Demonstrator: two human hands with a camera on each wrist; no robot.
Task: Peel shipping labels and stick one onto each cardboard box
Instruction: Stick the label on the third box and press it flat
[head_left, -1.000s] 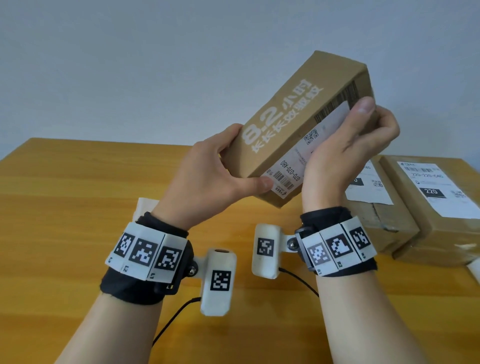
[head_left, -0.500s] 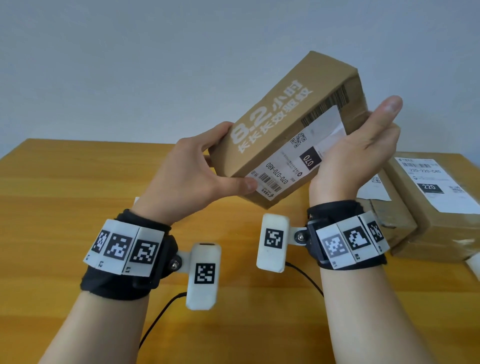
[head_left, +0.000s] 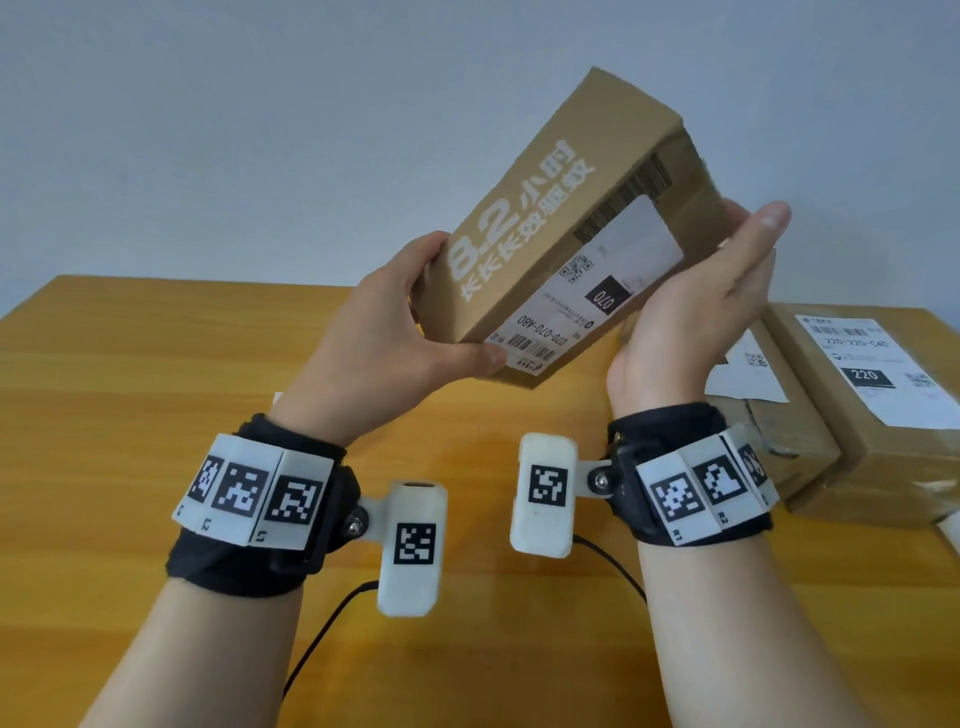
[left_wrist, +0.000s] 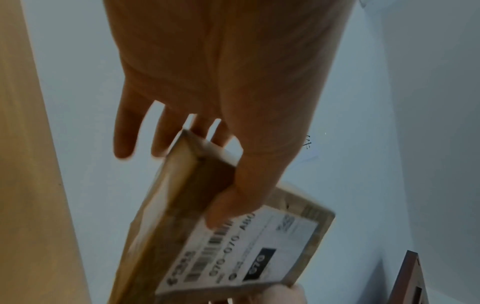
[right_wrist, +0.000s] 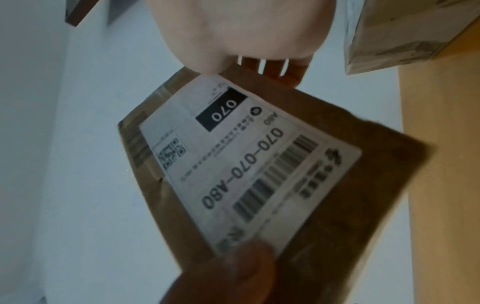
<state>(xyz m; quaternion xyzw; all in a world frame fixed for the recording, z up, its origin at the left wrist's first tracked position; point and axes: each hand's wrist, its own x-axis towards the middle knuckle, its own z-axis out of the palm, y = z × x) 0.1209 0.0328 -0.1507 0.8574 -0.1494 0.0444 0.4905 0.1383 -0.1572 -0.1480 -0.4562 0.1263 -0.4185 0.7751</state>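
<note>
A brown cardboard box (head_left: 519, 218) with white print is held tilted in the air above the table, its right end higher. A white shipping label (head_left: 587, 296) marked 070 lies flat on the face turned toward me. My left hand (head_left: 384, 343) grips the lower left end, thumb on the label's barcode corner and fingers behind. My right hand (head_left: 696, 312) lies against the upper right end with straight fingers behind the box and the thumb pointing up. The right wrist view shows the whole label (right_wrist: 246, 154), and the left thumb (right_wrist: 233, 273) on its corner.
Two more cardboard boxes (head_left: 769, 410) (head_left: 883, 415), each with a white label on top, lie on the wooden table (head_left: 130, 415) at the right. A white object (head_left: 948, 535) shows at the right edge. A black cable (head_left: 322, 639) hangs below the wrists.
The box has been lifted and tipped, right end higher. My right hand has uncurled and slid off the label to the box's right end, so the label now shows in full.
</note>
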